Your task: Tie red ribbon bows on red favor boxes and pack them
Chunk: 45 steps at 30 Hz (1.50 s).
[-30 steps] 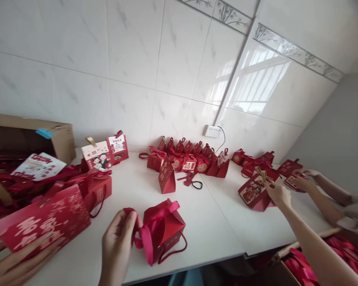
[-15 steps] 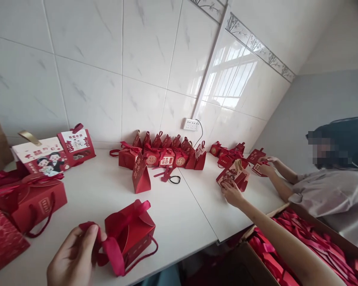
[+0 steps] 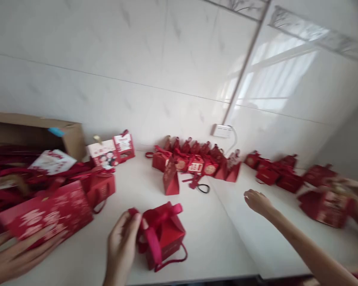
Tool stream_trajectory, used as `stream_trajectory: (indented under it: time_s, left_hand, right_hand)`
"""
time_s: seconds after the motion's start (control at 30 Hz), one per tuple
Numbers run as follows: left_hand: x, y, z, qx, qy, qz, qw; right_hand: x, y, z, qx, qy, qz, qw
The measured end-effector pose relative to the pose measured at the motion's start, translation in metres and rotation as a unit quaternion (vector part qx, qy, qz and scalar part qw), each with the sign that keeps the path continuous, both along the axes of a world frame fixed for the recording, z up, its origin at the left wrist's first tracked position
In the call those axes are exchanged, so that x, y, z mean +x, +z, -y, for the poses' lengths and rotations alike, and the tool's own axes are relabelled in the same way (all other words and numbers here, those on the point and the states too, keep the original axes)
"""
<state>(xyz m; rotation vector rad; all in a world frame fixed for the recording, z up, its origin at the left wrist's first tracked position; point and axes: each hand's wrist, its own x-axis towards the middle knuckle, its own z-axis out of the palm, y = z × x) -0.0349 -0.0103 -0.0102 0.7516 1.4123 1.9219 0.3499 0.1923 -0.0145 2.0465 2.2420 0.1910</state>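
Note:
Near the front edge, my left hand pinches the dark red ribbon of a small red gift box, which stands on the white table. The ribbon loops over the box top and a cord handle hangs at its right. My right hand reaches in from the right over the table, fingers curled together, with nothing visible in it; it is blurred. Behind the left hand's box stands a red triangular box, and a black band lies to its right.
Rows of red boxes stand by the wall. Bags and a large red box fill the left, where another person's hand rests. At right, a person's hands hold a patterned box. A cardboard box stands behind left.
The view has swung left. My right hand has let go of the patterned box, now farther right in another person's hands. Another hand has appeared at far left. My left hand still grips the ribbon.

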Motion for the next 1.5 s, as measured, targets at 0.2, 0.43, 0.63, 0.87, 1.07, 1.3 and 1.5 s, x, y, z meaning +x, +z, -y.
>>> stream_trajectory:
  time_s: [0.2, 0.43, 0.63, 0.87, 1.07, 1.3, 1.5]
  left_hand:
    - [0.003, 0.030, -0.002, 0.066, -0.119, -0.055, 0.989]
    - [-0.001, 0.062, -0.007, 0.121, -0.238, -0.092, 0.959]
    - [-0.018, 0.067, -0.023, 0.157, -0.247, -0.172, 0.941]
    - [-0.022, 0.079, -0.037, 0.172, -0.257, -0.224, 0.924]
    - [-0.022, 0.083, -0.033, 0.171, -0.234, -0.298, 0.910]
    - [-0.023, 0.081, -0.028, 0.225, -0.150, -0.454, 0.849]
    - [-0.021, 0.082, -0.029, 0.276, -0.113, -0.505, 0.810]
  right_hand:
    - [-0.118, 0.043, 0.086, 0.064, 0.356, -0.242, 0.900]
    - [-0.211, 0.106, 0.144, 0.005, 0.478, -0.381, 0.791]
    - [-0.231, 0.111, 0.122, -0.144, 0.450, -0.513, 0.717]
    - [-0.240, 0.088, 0.107, -0.259, 0.399, -0.667, 0.574]
    - [-0.241, 0.085, 0.121, -0.113, 0.390, -0.634, 0.658]
    - [-0.241, 0.082, 0.142, 0.114, 0.376, -0.503, 0.770]
    - [-0.240, 0.085, 0.141, -0.085, 0.327, -0.678, 0.653]
